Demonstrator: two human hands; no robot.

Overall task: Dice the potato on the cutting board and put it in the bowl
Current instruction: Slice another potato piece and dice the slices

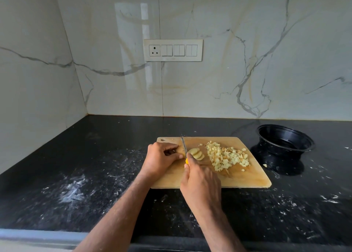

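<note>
The black counter [95, 175] carries the wooden cutting board [247, 179], with the black bowl [285, 139] just beside its right end and holding nothing that shows. On the board's right half lies a heap of diced potato [226, 156], so a good share of the cutting looks done, though none has reached the bowl. Left of the heap lean a few round slices [198, 153], not yet cubed. The left hand [162, 156] curls over the uncut piece of potato, mostly hidden. The right hand [202, 183] grips the yellow-handled knife [184, 147], blade down at the potato. 1 stray cube [264, 165] sits on the counter.
</note>
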